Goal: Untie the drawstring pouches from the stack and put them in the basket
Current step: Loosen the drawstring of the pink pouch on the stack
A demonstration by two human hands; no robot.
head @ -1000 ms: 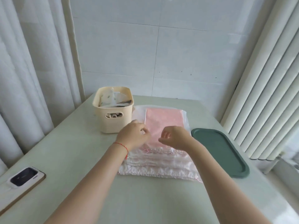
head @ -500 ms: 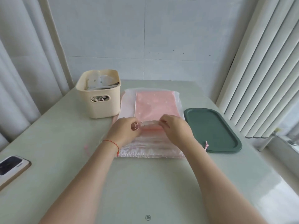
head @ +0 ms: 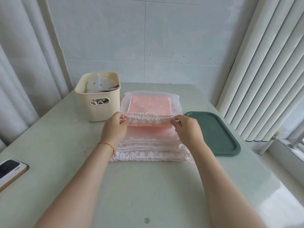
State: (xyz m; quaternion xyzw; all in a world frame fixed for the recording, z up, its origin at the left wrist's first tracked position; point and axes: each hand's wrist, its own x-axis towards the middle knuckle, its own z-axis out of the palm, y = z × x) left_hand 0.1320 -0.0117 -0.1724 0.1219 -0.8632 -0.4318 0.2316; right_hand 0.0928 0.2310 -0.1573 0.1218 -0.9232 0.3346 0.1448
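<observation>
- A pale green counter stands against a tiled wall, with curtains on both sides.
- The stack of pink drawstring pouches lies mid-counter, between the cream basket and a green tray.
- The top pouch is lifted by its gathered mouth above the stack.
- The left hand pinches the cord loop in its grip; the right hand pinches the opposite end.
- Risk: pulling the cords apart would likely cinch the mouth tighter, or drag up the pouch beneath.

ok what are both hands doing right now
Left hand: pinching the top pouch's left cord end.
Right hand: pinching its right cord end.
</observation>
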